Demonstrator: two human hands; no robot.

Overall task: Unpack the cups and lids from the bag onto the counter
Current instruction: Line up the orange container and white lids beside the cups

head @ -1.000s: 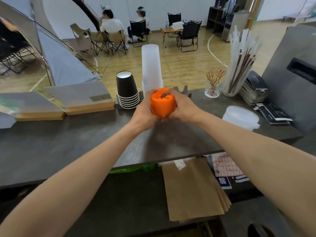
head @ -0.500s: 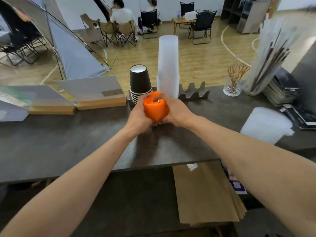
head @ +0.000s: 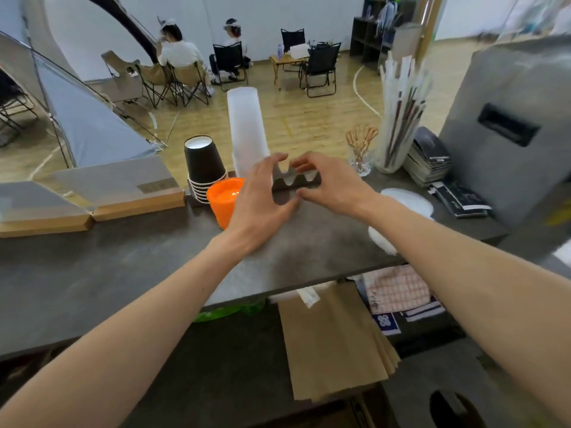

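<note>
An orange cup (head: 223, 200) stands upright on the dark counter (head: 123, 267), in front of a stack of black paper cups (head: 204, 166) turned upside down. Behind them rises a tall stack of clear plastic cups (head: 247, 131). My left hand (head: 262, 202) hovers just right of the orange cup, fingers spread, holding nothing. My right hand (head: 327, 183) is open beside it, in front of a grey cup carrier (head: 293, 180). A stack of clear lids (head: 408, 205) lies at the right, partly hidden by my right forearm.
A jar of straws (head: 398, 131), a small glass of picks (head: 360, 156) and a pile of dark booklets (head: 429, 156) stand at the back right, beside a grey machine (head: 513, 125). Wooden boxes (head: 129, 193) line the back left. Brown paper bags (head: 333, 341) lie on the shelf below.
Both hands let go of the orange cup, which now stands on the counter beside the black cups. The hands have opened and drawn slightly to the right.
</note>
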